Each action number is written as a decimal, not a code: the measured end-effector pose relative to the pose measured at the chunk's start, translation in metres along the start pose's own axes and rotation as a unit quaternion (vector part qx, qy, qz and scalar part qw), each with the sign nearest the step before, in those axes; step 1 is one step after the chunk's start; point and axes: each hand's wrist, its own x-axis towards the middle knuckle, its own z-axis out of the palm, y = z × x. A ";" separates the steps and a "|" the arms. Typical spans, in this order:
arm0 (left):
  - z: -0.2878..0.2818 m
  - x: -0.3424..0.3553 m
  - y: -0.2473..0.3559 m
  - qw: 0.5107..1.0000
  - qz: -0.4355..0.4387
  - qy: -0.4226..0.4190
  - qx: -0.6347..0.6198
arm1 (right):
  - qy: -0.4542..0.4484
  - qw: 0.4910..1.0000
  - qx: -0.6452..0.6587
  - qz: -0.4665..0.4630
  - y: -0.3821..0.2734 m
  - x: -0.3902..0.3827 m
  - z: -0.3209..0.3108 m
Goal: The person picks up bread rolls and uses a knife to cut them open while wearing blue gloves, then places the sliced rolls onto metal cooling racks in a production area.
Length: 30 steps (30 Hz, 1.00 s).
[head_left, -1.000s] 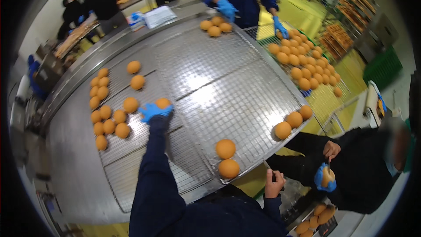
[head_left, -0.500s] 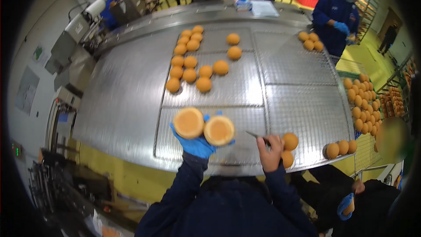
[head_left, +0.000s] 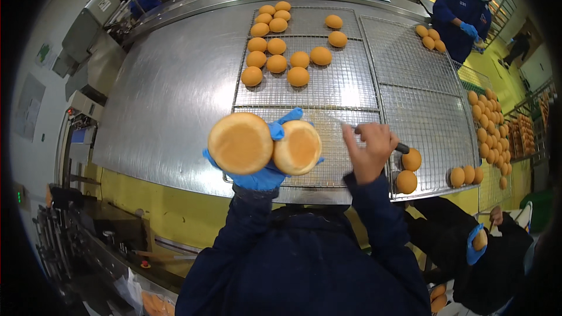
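My left hand (head_left: 255, 179), in a blue glove, holds two round buns side by side above the near edge of the wire rack. The larger-looking bun (head_left: 240, 143) and the other bun (head_left: 298, 148) both turn their flat, pale-rimmed undersides up. Gloved fingers show between and behind them. In my bare right hand (head_left: 372, 147) is a knife (head_left: 402, 148) with a dark handle. Its thin blade points left toward the buns, apart from them. Two golden buns (head_left: 408, 172) lie just right of this hand on the rack.
Wire racks (head_left: 377, 96) cover the right part of the steel table (head_left: 152, 99), with several buns (head_left: 276, 47) on them. A co-worker in blue (head_left: 462, 14) stands at the far right; another person's gloved hand (head_left: 475, 248) holds a bun at lower right. More buns (head_left: 489, 123) fill a side rack.
The two held buns have come up closer to my view and tilted slightly. My right hand with the knife has lifted a little. The whole table has shifted upward in view.
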 end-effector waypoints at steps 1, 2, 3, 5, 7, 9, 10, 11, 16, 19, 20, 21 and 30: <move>-0.002 0.001 0.006 1.000 -0.017 0.002 -0.007 | 0.016 0.998 0.054 0.020 -0.003 -0.007 0.001; -0.007 0.002 0.010 1.000 -0.014 -0.008 0.015 | 0.033 0.993 0.108 0.039 -0.008 -0.014 -0.002; -0.014 0.003 0.012 0.999 -0.010 -0.019 0.038 | 0.024 0.993 0.116 0.008 -0.016 -0.019 -0.005; -0.018 -0.001 0.016 0.997 0.010 0.009 0.077 | -0.002 0.990 0.135 -0.042 -0.040 -0.029 -0.015; -0.017 0.000 0.018 0.995 0.040 0.042 0.085 | -0.010 0.994 0.094 0.050 -0.026 -0.023 0.002; -0.023 0.000 0.020 0.998 0.039 0.028 0.050 | 0.007 0.993 0.100 0.069 -0.024 -0.029 0.001; -0.027 -0.003 0.023 0.999 0.035 0.017 0.026 | 0.004 0.994 0.106 0.038 -0.032 -0.033 -0.002; -0.029 -0.002 0.026 0.997 0.050 0.048 0.046 | 0.002 0.994 0.113 0.007 -0.042 -0.033 -0.006; -0.033 0.003 0.035 0.994 0.008 -0.084 0.065 | 0.021 0.997 0.048 0.057 -0.031 -0.033 -0.004; -0.028 0.005 0.032 0.996 0.048 0.005 0.075 | 0.026 0.999 0.034 0.020 -0.035 -0.034 -0.008; -0.025 0.007 0.029 0.995 0.053 0.024 0.078 | 0.027 0.999 0.011 0.024 -0.030 -0.033 -0.006; -0.027 0.007 0.029 0.998 0.040 -0.004 0.058 | 0.019 0.998 -0.013 0.055 -0.024 -0.032 -0.006; -0.019 0.015 0.020 0.997 0.030 -0.052 0.058 | 0.002 0.999 0.036 0.000 -0.020 -0.035 -0.016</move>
